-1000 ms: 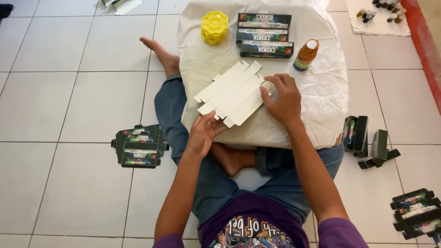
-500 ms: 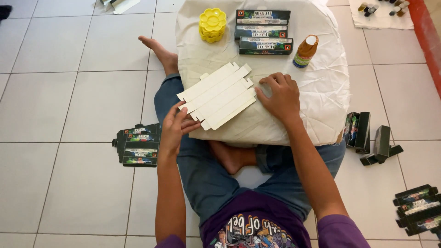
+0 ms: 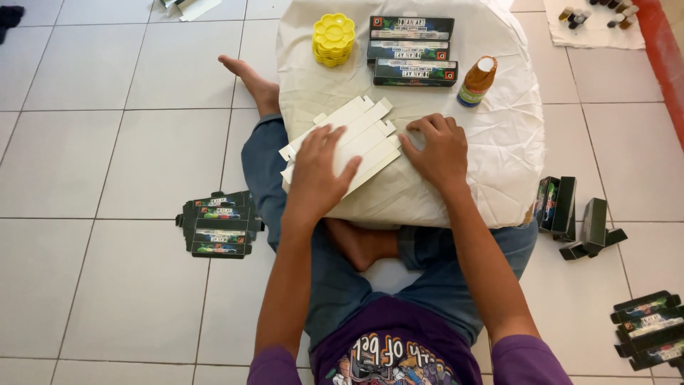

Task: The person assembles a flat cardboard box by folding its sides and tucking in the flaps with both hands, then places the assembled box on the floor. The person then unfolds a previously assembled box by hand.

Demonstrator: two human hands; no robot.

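A flat white cardboard box blank (image 3: 367,121) lies slanted on the cloth-covered low table (image 3: 499,157). My left hand (image 3: 319,171) rests flat on top of the blank with its fingers spread. My right hand (image 3: 436,150) lies palm down on the cloth, fingers bent, with the fingertips at the blank's right edge. Neither hand grips anything. I sit on the tiled floor with my legs under the table.
At the table's far side stand a yellow flower-shaped stack (image 3: 333,39), three dark long boxes (image 3: 411,50) and a small amber bottle (image 3: 476,82). A pile of flat dark cartons (image 3: 217,224) lies on the floor at left. Dark boxes (image 3: 573,214) and more flat cartons (image 3: 648,328) lie at right.
My left hand swung out to the left, then came up from the table's near edge onto the blank. The blank shifted slightly left. My right hand stayed at its right edge.
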